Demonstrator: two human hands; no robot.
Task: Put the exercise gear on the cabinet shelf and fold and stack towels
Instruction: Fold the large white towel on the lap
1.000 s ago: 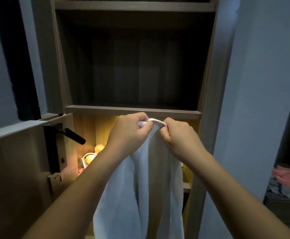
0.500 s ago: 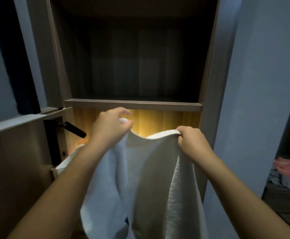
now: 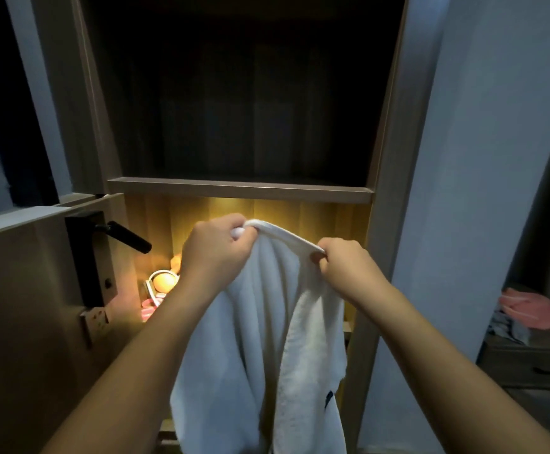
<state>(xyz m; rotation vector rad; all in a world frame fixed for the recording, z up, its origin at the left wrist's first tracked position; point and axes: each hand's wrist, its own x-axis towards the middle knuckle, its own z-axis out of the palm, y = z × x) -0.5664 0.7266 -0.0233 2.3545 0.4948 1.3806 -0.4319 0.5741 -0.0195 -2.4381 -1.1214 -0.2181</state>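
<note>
The fingers (image 3: 234, 228) of the left hand (image 3: 216, 253) are curled tight round one end of a white towel's (image 3: 260, 339) top edge, bunching the cloth inside the fist. The fingers (image 3: 320, 256) of the right hand (image 3: 345, 268) pinch the same edge a little to the right and slightly lower, thumb against forefinger. Between the two hands the hem runs as a short, taut band. Below them the towel hangs in long vertical folds, doubled on itself, and its lower end runs out of view at the near edge. A small dark mark shows near its lower right side. Both forearms are bare and reach in from the near corners.

The towel hangs in front of the open cabinet, just below the cabinet shelf (image 3: 241, 189). The compartment above that shelf is dark. The one below it glows with warm yellow light. In that lit compartment, left of the left wrist, sit a round orange thing (image 3: 164, 281) and some pink items (image 3: 151, 306), too blurred to name.

Further left stands a wooden door (image 3: 21, 306) with a black lever handle (image 3: 126, 236) on a black plate. Right of the cabinet is a pale wall (image 3: 480, 158). At the far right, a pink cloth (image 3: 535, 311) lies on a low drawer unit (image 3: 529, 365).
</note>
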